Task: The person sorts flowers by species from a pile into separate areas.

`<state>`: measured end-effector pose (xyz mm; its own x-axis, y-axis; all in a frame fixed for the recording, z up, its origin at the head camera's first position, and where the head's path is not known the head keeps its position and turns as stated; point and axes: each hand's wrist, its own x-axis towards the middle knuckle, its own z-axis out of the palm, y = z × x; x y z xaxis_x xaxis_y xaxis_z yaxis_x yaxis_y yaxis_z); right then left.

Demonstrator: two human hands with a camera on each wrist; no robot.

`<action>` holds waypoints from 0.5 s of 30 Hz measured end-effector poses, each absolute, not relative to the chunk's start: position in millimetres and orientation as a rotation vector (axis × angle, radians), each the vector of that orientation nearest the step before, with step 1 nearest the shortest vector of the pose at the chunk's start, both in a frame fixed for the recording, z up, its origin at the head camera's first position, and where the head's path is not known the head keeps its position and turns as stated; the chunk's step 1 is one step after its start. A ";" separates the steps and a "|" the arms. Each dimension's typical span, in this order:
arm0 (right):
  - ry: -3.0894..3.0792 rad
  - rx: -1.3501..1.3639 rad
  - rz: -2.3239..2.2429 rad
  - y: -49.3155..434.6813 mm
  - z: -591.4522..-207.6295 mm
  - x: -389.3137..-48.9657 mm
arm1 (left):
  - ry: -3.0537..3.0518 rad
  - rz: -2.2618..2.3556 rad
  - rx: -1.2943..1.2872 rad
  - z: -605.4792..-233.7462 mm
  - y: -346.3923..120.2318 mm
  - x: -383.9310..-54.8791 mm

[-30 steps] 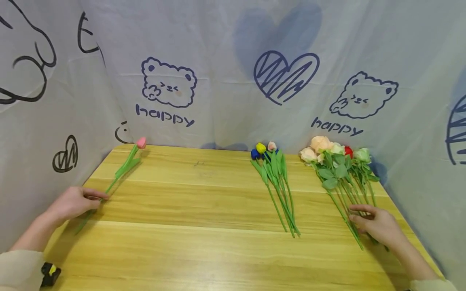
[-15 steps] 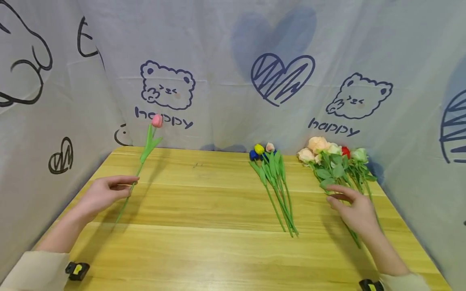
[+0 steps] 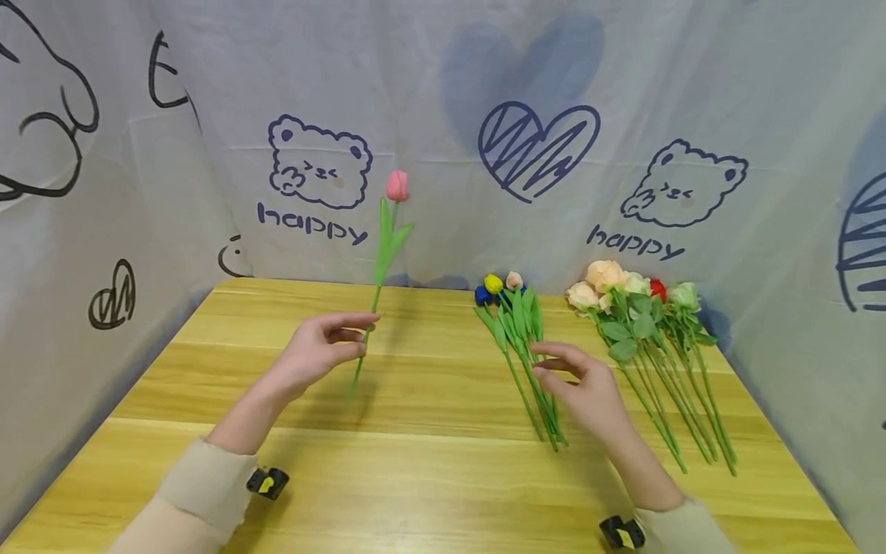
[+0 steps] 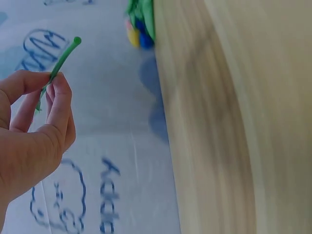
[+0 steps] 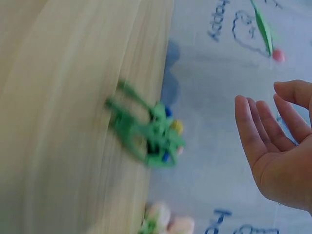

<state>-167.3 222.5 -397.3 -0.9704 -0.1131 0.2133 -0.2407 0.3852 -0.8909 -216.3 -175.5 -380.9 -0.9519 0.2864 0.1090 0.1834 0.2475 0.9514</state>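
Note:
My left hand (image 3: 325, 346) pinches the green stem of a pink tulip (image 3: 398, 187), held upright above the table left of centre. In the left wrist view the stem (image 4: 63, 59) passes between thumb and fingertips, its cut end sticking out. My right hand (image 3: 584, 385) hovers over the stems of a bunch of tulips (image 3: 519, 323) with blue, yellow and pale pink heads. Its fingers are loosely bent and hold nothing; in the right wrist view a gap shows between thumb and fingers, with the hand (image 5: 282, 146) apart from the bunch.
Several roses (image 3: 644, 308) in peach, pale green and red lie at the right of the wooden table (image 3: 443, 492), stems toward the front. A white cloth (image 3: 415, 92) with drawings hangs behind and at both sides. Small black devices sit at both wrists.
The left hand has lifted the pink tulip off the table and carried it right, toward the middle. The right hand has moved left from the rose stems to above the tulip bunch.

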 end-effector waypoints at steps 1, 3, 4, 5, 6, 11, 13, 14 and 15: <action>-2.510 0.337 1.672 215.8 -397.0 -167.8 | 2.391 1.838 0.481 -382.3 -166.4 -218.8; -2.510 0.374 1.713 203.3 -397.3 -169.6 | 2.347 1.867 0.512 -383.8 -149.2 -222.2; -2.512 0.395 1.731 197.1 -397.9 -170.4 | 2.326 1.883 0.526 -384.7 -140.8 -223.7; -2.510 0.417 1.760 191.1 -398.3 -171.0 | 2.310 1.895 0.540 -385.5 -132.8 -225.1; -2.516 0.437 1.780 185.1 -399.0 -171.8 | 2.293 1.910 0.551 -386.2 -124.6 -226.7; -2.555 0.560 1.831 161.1 -402.9 -175.6 | 2.218 1.998 0.585 -388.0 -87.3 -234.0; -2.562 0.577 1.840 153.3 -403.4 -178.0 | 2.182 2.035 0.592 -387.5 -74.4 -236.4; -2.561 0.571 1.852 149.9 -403.4 -179.2 | 2.167 2.050 0.592 -387.2 -68.6 -237.4; -2.557 0.548 1.859 146.8 -403.1 -180.4 | 2.145 2.068 0.594 -386.7 -63.3 -238.1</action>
<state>-180.4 146.8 -403.1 -0.9396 -0.3105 0.1443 -0.2331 0.2713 -0.9339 -238.1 -63.3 -386.7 -0.9184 0.3454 0.1928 0.2052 -0.0006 0.9787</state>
